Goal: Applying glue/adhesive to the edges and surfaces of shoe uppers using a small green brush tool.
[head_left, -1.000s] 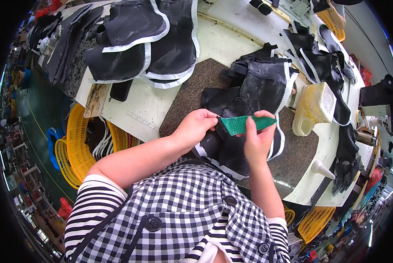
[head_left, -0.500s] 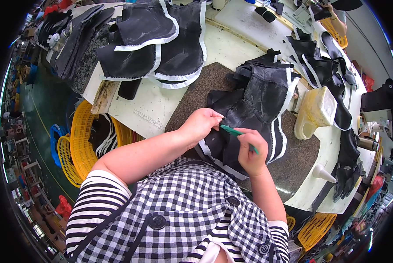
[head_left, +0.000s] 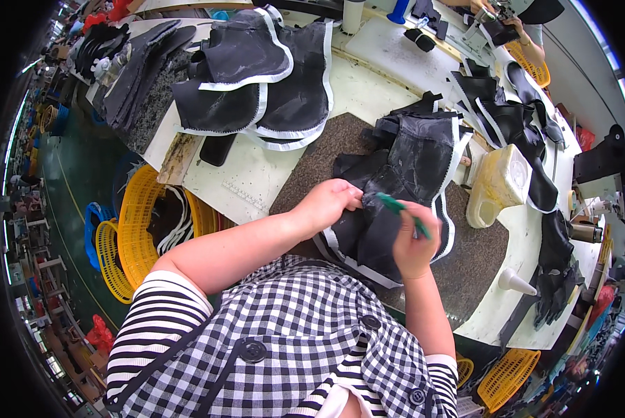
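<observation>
A stack of black boot-upper pieces [head_left: 415,166] with white-taped edges lies on a dark speckled board [head_left: 483,268] in front of me. My left hand [head_left: 332,200] has its thumb and fingers pinched together at the left edge of a black piece. Wrapped in my right hand [head_left: 417,240] is a slim green-handled tool [head_left: 392,203]. Its tip, blurred, points toward the black material just right of my left fingertips. I cannot make out what kind of tool it is.
A yellowed, translucent plastic container [head_left: 497,188] stands right of the pieces, with a white cone-shaped nozzle [head_left: 516,280] nearer me. More taped black pieces [head_left: 295,83] are piled at the back left, beside a dark phone [head_left: 217,149]. Yellow baskets [head_left: 139,226] sit below the table. Another person's arm [head_left: 530,49] shows far right.
My right hand has lifted the green tool slightly up and right, away from my left fingers. My left hand stays pinched at the edge. The whole view has shifted a little.
</observation>
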Demonstrator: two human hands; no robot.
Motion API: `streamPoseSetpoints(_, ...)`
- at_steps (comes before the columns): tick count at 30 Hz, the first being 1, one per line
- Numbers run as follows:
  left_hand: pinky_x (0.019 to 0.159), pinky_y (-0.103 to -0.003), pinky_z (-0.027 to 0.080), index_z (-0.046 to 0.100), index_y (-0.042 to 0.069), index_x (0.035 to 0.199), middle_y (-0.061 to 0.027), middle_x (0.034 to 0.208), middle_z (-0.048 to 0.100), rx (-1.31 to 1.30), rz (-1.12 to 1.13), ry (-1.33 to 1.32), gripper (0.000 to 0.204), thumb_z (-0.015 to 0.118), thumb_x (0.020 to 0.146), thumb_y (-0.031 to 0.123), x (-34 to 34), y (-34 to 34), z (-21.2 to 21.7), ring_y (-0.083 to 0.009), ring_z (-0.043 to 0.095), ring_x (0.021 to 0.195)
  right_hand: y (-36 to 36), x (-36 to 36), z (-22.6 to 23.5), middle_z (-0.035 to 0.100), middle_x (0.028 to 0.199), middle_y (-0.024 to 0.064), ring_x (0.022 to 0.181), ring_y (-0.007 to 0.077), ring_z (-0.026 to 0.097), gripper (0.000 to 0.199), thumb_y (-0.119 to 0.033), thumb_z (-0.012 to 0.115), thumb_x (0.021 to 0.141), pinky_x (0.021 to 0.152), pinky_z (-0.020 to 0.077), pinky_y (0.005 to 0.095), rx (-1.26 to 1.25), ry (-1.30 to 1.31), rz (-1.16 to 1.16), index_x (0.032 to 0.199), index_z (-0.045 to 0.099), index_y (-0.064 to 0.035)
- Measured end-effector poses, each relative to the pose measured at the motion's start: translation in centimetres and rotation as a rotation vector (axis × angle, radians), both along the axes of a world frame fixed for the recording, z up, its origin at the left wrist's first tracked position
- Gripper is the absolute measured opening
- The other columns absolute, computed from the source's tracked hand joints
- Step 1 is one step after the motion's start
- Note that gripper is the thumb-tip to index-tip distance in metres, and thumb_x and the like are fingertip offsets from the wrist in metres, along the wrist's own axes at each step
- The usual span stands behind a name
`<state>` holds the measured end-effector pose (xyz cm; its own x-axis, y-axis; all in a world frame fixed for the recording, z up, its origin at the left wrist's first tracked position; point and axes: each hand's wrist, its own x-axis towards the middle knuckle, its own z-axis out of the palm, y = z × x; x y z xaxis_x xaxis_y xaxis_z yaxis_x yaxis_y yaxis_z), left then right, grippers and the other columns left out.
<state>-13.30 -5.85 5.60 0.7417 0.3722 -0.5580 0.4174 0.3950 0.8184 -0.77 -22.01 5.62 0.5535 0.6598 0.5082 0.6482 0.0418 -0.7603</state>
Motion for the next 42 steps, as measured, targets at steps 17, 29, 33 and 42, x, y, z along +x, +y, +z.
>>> streamPoseSetpoints(17,0.083,-0.048,0.048,0.043,-0.001,0.112,-0.0291,0.099,0.062,1.361,0.24,-0.617,0.025,0.052,0.091,0.009,9.0,12.1,19.4,-0.0445,0.061,0.095,-8.4,7.4,3.2,0.061,0.112,0.0131,0.095,0.0191,0.064,0.034,-0.017,0.056,0.098,0.072,0.058,0.0268,0.675,0.764,-0.614,0.127,0.046,-0.002)
streamPoseSetpoints(29,0.086,-0.035,0.048,0.049,0.0,0.108,-0.0147,0.1,0.062,1.188,0.633,-0.345,0.019,0.054,0.09,-0.002,3.8,24.9,8.1,-0.0239,0.062,0.094,-8.6,6.7,0.6,0.062,0.106,0.0125,0.087,0.0197,0.066,0.033,-0.016,0.058,0.097,0.07,0.0585,0.0283,0.645,0.913,-0.564,0.125,0.044,-0.0048)
streamPoseSetpoints(33,0.081,-0.036,0.049,0.055,-0.003,0.112,-0.0158,0.1,0.065,1.052,0.662,-0.346,0.028,0.059,0.087,0.007,8.3,30.7,14.5,-0.0251,0.063,0.092,-8.4,7.1,1.6,0.064,0.106,0.0084,0.084,0.0156,0.066,0.031,-0.017,0.061,0.096,0.068,0.0562,0.0256,0.647,0.887,-0.59,0.123,0.05,-0.0068)
streamPoseSetpoints(42,0.082,-0.03,0.045,0.054,-0.001,0.108,-0.0082,0.095,0.062,1.223,0.855,-0.912,0.021,0.06,0.089,0.005,11.1,31.6,21.3,-0.0171,0.059,0.085,-9.6,6.5,0.6,0.063,0.104,0.0113,0.088,0.019,0.067,0.032,-0.018,0.059,0.097,0.068,0.0588,0.0282,0.653,0.894,-0.673,0.124,0.046,-0.0063)
